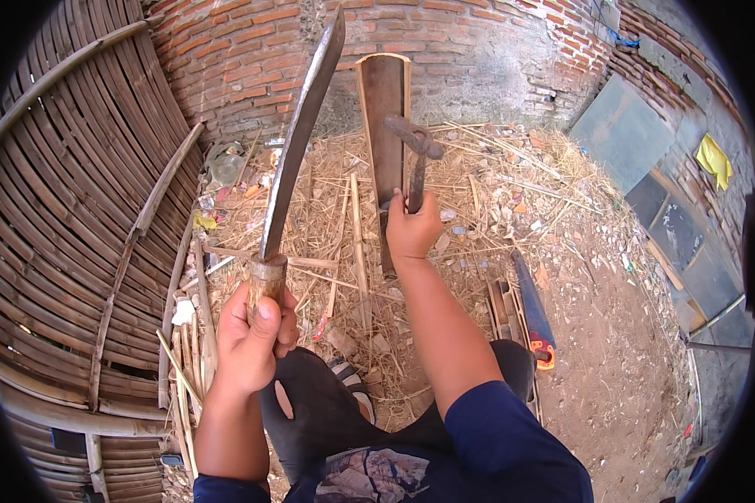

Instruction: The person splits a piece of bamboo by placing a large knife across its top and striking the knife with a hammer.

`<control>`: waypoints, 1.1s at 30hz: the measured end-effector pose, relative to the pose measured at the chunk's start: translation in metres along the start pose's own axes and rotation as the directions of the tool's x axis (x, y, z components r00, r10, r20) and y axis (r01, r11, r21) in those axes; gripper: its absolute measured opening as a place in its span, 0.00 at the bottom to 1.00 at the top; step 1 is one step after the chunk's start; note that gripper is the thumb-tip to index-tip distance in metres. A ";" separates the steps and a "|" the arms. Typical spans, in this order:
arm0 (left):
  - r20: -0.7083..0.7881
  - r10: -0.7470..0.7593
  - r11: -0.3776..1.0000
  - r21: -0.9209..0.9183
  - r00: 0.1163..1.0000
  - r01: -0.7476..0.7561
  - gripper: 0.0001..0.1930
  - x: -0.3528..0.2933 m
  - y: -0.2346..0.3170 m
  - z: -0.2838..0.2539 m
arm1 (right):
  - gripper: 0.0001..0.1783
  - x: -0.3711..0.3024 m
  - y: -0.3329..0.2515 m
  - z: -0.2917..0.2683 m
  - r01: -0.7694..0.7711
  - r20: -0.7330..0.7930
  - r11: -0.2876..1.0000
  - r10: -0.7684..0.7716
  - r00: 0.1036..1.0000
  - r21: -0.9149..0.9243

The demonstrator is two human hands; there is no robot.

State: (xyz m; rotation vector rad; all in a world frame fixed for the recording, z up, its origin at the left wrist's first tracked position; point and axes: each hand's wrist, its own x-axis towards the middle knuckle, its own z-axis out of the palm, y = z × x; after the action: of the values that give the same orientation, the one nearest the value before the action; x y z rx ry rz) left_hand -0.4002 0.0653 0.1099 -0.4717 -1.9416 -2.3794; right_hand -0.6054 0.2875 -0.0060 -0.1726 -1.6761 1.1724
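Observation:
My left hand is closed around the wooden handle of a machete, whose long curved blade points up and away from me. My right hand grips a hammer by its handle, with the rusty metal head uppermost. Just behind that hand, a split half of a thick bamboo pole stands upright, its hollow brown side toward me. My right fingers overlap the bamboo's edge; whether they also hold it I cannot tell.
A handsaw with an orange handle lies beside split bamboo pieces at my right knee. Straw, sticks and rubble cover the ground. A bamboo slat wall rises on the left, a brick wall ahead, and boards lean at right.

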 end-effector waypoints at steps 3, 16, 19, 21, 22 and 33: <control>0.027 0.028 1.000 -0.002 0.999 -0.028 0.22 0.024 0.013 0.013 | 0.11 -0.002 0.002 -0.004 0.016 0.011 0.999 -0.016 1.000 -0.029; -0.049 -0.159 0.981 0.105 0.986 0.164 0.22 0.045 0.033 0.041 | 0.14 -0.014 -0.006 -0.021 0.040 0.067 0.999 -0.038 0.997 -0.035; -0.075 -0.182 0.981 0.055 0.980 0.187 0.22 0.043 0.036 0.038 | 0.16 -0.013 -0.020 -0.036 -0.009 0.192 0.999 0.003 0.981 0.031; -0.080 -0.194 0.980 0.030 0.978 0.197 0.23 0.039 0.039 0.036 | 0.17 -0.017 -0.036 -0.055 -0.099 0.287 0.982 0.050 0.957 0.162; -0.081 -0.200 0.979 0.016 0.976 0.202 0.23 0.037 0.041 0.034 | 0.17 -0.019 -0.036 -0.061 -0.060 0.265 0.986 0.016 0.964 0.156; -0.049 -0.207 0.977 0.044 0.977 0.209 0.24 -0.003 0.047 0.023 | 0.25 0.032 -0.074 -0.071 -0.383 0.433 0.694 0.112 0.894 0.610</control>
State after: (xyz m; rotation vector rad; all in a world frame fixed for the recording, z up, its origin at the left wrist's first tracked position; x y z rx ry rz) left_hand -0.3825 0.0768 0.1583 -0.2207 -2.1197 -2.4303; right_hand -0.5337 0.3120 0.0694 0.3171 -1.4257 2.0754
